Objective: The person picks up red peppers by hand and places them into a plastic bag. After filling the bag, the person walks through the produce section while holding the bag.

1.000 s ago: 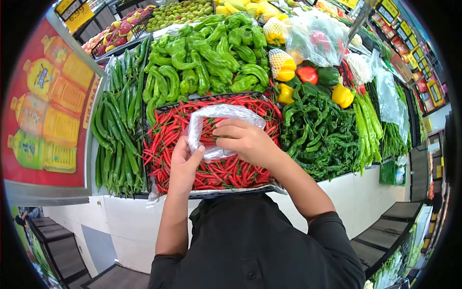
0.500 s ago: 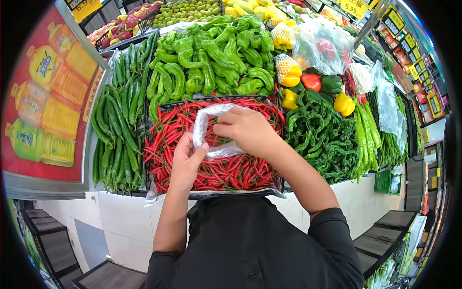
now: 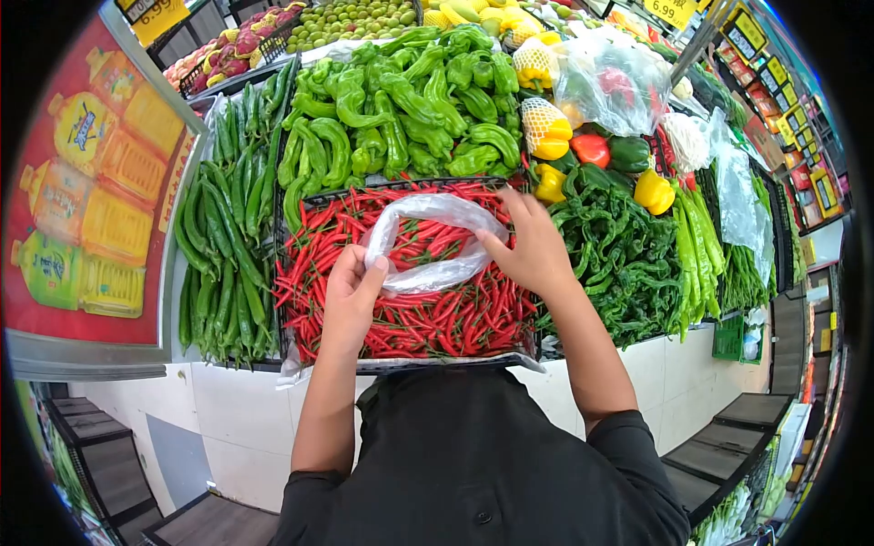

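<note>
A clear plastic bag (image 3: pixel 432 278) is held with its mouth spread into a wide ring above the red chili peppers (image 3: pixel 428 328), which show through the opening. My left hand (image 3: pixel 353 284) pinches the left side of the bag's rim between thumb and fingers. At the right side of the ring is my right hand (image 3: pixel 533 246), its thumb and fingers apart. Its thumb touches the rim, and the fingertips, slightly blurred, reach over the chilies' far edge. The chilies fill a black crate (image 3: pixel 410 366) in front of me.
Long green peppers (image 3: pixel 218 237) lie left of the crate, lighter green peppers (image 3: pixel 401 100) behind it, and dark wrinkled peppers (image 3: pixel 610 264) to the right. A plastic bag (image 3: pixel 614 82) rests over produce at the back right. A drinks poster panel (image 3: pixel 100 182) stands at the left.
My right hand has moved right, from over the bag's mouth to its right side, and its fingers have spread. The ring is now wider. My left hand keeps its pinch.
</note>
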Demonstrator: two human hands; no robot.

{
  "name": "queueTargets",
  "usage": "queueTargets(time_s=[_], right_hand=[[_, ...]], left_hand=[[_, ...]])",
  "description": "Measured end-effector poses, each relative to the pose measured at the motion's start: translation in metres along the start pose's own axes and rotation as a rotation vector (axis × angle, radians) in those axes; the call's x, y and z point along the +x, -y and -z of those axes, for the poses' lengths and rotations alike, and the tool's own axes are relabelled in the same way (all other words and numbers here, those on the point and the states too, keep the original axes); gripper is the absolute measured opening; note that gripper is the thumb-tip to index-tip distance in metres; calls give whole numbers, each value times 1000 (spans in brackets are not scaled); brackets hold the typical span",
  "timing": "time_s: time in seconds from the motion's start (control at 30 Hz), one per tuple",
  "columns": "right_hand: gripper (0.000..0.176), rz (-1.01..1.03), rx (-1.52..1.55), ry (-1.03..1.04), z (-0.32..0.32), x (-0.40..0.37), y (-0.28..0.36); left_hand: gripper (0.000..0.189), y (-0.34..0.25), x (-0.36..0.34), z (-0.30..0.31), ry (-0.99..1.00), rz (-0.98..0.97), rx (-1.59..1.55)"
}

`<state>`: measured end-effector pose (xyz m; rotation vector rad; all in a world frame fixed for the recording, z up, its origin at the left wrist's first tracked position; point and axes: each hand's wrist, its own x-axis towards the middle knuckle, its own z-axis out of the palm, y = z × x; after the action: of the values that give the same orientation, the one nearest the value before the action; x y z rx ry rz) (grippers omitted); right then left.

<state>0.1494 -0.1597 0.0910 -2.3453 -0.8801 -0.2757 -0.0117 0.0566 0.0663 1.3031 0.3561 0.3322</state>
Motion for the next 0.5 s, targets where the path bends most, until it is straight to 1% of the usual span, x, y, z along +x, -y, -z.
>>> queueTargets(time_s=[0.07, 0.1, 0.2, 0.23, 0.27, 0.33, 0.37, 0.47, 0.5], right_hand=[[43, -228, 242, 206, -9, -10, -12], [31, -183, 294, 210, -14, -12, -15], [20, -269, 608, 218, -18, -3, -21], [15, -288, 691, 170, -6, 3, -8], [13, -239, 711, 122, -4, 9, -5], [12, -238, 758, 96, 6, 18, 5], [12, -245, 800, 131, 2, 22, 1], [13, -274, 895, 207, -8, 23, -13], [13, -273, 910, 208, -7, 24, -12]], left_hand=[[14, 1, 6, 1, 26, 21, 85], [15, 1, 9, 1, 38, 35, 127], [17, -6, 28, 4, 90, -64, 174], [19, -20, 31, 3, 97, -93, 143], [19, -27, 38, 4, 115, -154, 96], [20, -41, 45, 4, 118, -183, -37], [21, -46, 47, 2, 104, -184, -45], [21, -30, 61, 17, 99, -38, -11], [21, -34, 57, 10, 83, -73, -76]])
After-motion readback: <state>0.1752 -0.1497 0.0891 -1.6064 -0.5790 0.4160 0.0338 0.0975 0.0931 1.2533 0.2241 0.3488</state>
